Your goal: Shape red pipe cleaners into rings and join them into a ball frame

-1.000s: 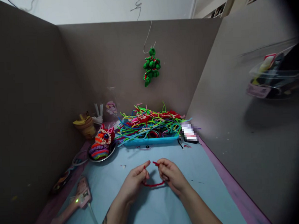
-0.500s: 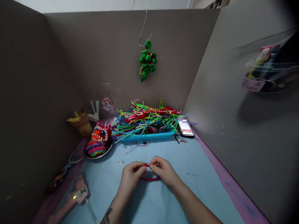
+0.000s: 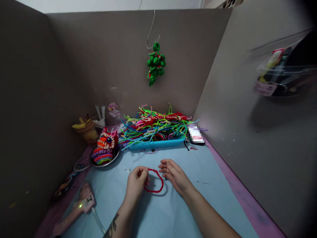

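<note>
A red pipe cleaner ring (image 3: pixel 162 184) is held just above the blue table cover (image 3: pixel 162 216), its shadow falling close by. My left hand (image 3: pixel 137 180) pinches the ring's left side between thumb and fingers, which hide that part of it. Just right of the ring, my right hand (image 3: pixel 174 174) has its fingers apart and holds nothing.
A blue tray (image 3: pixel 159 144) heaped with colourful pipe cleaners (image 3: pixel 158 126) stands at the back. Beside it are a phone (image 3: pixel 196 134) and a metal bowl (image 3: pixel 104 164) with a striped pipe cleaner figure (image 3: pixel 104 152). A pink glue gun (image 3: pixel 84 201) lies at front left. Grey panels (image 3: pixel 114 54) enclose the table.
My right hand has let go of the red ring and moved slightly right, its fingers opening. My left hand keeps its pinch, and the ring now shows as a rounder loop.
</note>
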The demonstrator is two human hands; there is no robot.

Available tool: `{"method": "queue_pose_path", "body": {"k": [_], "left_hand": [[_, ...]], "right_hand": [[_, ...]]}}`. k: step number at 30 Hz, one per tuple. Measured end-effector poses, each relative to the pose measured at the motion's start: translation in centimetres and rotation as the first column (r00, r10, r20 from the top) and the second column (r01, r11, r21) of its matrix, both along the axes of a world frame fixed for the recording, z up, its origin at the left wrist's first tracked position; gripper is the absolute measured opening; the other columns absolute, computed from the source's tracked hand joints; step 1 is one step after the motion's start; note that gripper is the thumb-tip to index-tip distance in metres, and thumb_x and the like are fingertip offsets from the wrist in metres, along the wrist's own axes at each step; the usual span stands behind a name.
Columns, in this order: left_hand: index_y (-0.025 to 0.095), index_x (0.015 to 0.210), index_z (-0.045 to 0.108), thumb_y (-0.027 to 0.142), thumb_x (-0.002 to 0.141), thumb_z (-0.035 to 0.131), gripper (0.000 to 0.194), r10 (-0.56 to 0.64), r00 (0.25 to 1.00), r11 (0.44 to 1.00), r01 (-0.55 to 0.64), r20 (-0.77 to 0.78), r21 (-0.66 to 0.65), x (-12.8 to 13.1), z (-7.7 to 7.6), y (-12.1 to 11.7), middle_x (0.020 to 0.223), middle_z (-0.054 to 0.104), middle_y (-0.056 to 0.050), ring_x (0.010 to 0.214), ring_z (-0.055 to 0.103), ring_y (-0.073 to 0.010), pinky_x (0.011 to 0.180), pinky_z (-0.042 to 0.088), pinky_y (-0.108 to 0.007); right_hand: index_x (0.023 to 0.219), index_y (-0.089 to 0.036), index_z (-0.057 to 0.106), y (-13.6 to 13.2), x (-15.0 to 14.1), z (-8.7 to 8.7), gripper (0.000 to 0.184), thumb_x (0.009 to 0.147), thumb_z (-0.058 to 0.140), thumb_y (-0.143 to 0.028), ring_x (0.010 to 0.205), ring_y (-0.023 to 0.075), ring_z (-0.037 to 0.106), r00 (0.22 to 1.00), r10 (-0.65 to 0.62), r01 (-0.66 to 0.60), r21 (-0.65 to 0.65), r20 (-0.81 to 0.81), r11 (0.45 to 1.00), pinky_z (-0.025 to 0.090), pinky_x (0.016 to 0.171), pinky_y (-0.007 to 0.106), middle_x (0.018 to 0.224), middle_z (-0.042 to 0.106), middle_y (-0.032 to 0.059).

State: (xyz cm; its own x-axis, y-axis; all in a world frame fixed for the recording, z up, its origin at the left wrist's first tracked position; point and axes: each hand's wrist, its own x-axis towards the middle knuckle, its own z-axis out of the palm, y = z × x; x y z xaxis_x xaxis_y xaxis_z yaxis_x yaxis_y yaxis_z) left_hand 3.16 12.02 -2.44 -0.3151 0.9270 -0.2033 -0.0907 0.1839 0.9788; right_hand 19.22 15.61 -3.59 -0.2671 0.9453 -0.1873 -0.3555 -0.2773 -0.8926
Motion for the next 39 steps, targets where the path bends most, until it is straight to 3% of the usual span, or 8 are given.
{"method": "queue_pose_path", "body": {"k": [5, 10, 16, 23, 30, 35, 39], "left_hand": [[0.017, 0.062, 0.069, 0.034, 0.065, 0.07, 0.017, -0.041, 0.983, 0.994, 0.059, -0.177, 0.096, 0.2, -0.2, -0.2, 0.054, 0.062, -0.002, 0.053, 0.053, -0.0158, 0.052, 0.038, -0.024], [0.019, 0.066, 0.075, 0.029, 0.068, 0.068, 0.012, -0.105, 0.95, 0.978, 0.152, -0.293, 0.143, 0.5, -0.1, -0.3, 0.067, 0.069, -0.006, 0.066, 0.059, -0.0207, 0.064, 0.043, -0.028], [0.018, 0.081, 0.077, 0.029, 0.071, 0.066, 0.019, -0.234, 0.963, 0.964, 0.247, -0.131, 0.096, 0.1, -0.5, -0.1, 0.084, 0.074, -0.011, 0.079, 0.064, -0.024, 0.073, 0.047, -0.031], [0.015, 0.074, 0.072, 0.025, 0.063, 0.072, 0.014, -0.177, 0.983, 0.979, 0.181, -0.042, 0.091, 0.3, -1.4, -0.1, 0.069, 0.071, -0.007, 0.063, 0.061, -0.0189, 0.061, 0.045, -0.027], [0.014, 0.072, 0.071, 0.026, 0.064, 0.071, 0.014, -0.226, 0.972, 0.969, 0.231, -0.072, 0.084, 0.3, -1.1, -0.2, 0.069, 0.07, -0.007, 0.064, 0.06, -0.0183, 0.063, 0.044, -0.027], [0.014, 0.071, 0.07, 0.029, 0.066, 0.069, 0.016, -0.257, 0.96, 0.959, 0.267, -0.11, 0.093, 0.2, -1.4, -0.1, 0.069, 0.068, -0.005, 0.065, 0.058, -0.0169, 0.061, 0.043, -0.026], [0.015, 0.076, 0.063, 0.031, 0.067, 0.069, 0.019, -0.239, 0.968, 0.963, 0.246, -0.073, 0.109, 0.5, -1.3, -0.2, 0.057, 0.058, 0.002, 0.053, 0.05, -0.0113, 0.052, 0.036, -0.022]], "right_hand": [[0.08, -0.019, 0.064, -0.6, -0.6, -0.1, 0.028, 0.068, 0.073, -0.043, 0.07, 0.0145, 0.056, 0.968, 0.093, -0.143, 0.209, 0.234, 0.967, 0.042, 0.065, 0.026, 0.075, 0.064, 0.0004], [0.067, -0.019, 0.059, -1.0, -1.3, -0.4, 0.021, 0.07, 0.069, -0.036, 0.055, 0.0109, 0.046, 0.942, 0.051, -0.141, 0.253, 0.332, 0.957, 0.036, 0.053, 0.023, 0.058, 0.054, -0.0041], [0.064, -0.019, 0.06, -0.7, -1.0, -0.4, 0.014, 0.069, 0.066, -0.03, 0.058, 0.0122, 0.048, 0.932, -0.029, -0.087, 0.299, 0.362, 0.95, 0.038, 0.057, 0.025, 0.059, 0.056, -0.003], [0.065, -0.017, 0.061, -0.7, -1.0, -0.3, 0.016, 0.066, 0.07, -0.03, 0.057, 0.0122, 0.05, 0.95, -0.003, -0.072, 0.23, 0.311, 0.971, 0.038, 0.058, 0.025, 0.06, 0.059, -0.0017], [0.08, -0.017, 0.066, -0.7, -1.0, -0.4, 0.02, 0.064, 0.069, -0.027, 0.05, 0.0092, 0.043, 0.957, 0.004, -0.061, 0.191, 0.289, 0.98, 0.033, 0.051, 0.022, 0.053, 0.052, -0.0063], [0.07, -0.016, 0.066, -0.6, -0.8, -0.5, 0.011, 0.067, 0.066, -0.027, 0.058, 0.0121, 0.051, 0.932, 0.003, -0.102, 0.253, 0.363, 0.962, 0.039, 0.058, 0.025, 0.061, 0.06, -0.0015], [0.07, -0.016, 0.065, -0.6, -0.8, -0.6, 0.009, 0.069, 0.064, -0.025, 0.06, 0.0135, 0.053, 0.913, -0.021, -0.108, 0.29, 0.408, 0.951, 0.041, 0.059, 0.026, 0.063, 0.06, -0.0007]]}}
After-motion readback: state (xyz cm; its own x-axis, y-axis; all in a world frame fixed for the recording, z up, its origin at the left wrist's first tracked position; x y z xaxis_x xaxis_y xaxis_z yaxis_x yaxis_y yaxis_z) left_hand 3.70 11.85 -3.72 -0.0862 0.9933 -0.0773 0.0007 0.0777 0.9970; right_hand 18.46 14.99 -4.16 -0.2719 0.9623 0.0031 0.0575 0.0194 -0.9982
